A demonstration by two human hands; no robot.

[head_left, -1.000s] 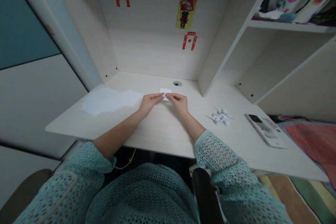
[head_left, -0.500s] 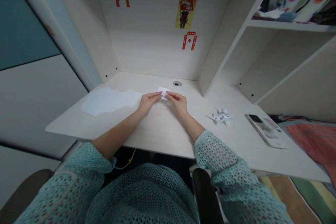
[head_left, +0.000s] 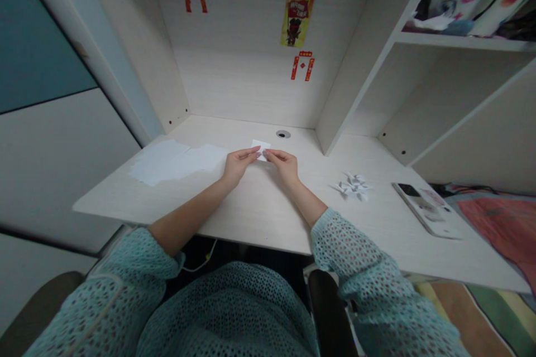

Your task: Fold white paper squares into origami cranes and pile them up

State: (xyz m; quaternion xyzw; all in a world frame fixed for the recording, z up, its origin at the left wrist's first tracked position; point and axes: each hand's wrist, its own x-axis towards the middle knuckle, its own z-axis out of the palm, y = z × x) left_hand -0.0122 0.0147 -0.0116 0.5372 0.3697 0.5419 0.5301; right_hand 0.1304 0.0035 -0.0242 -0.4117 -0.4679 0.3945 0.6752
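Teal open-knit sweater [head_left: 234, 312], sleeves pushed up, bare forearms

Paper on pale wood-grain laminate

We see a matt white paper slip [head_left: 260, 148], a matt wood-grain desk [head_left: 259, 212], and open-knit teal sleeves [head_left: 355, 256].

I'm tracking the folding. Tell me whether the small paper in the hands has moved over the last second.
Yes, slightly. The small paper has shifted a little left, away from the cable hole in the desk.

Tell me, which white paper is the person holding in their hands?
The small folded paper, pinched between both hands; the flat sheets lie left, the folded paper shapes right.
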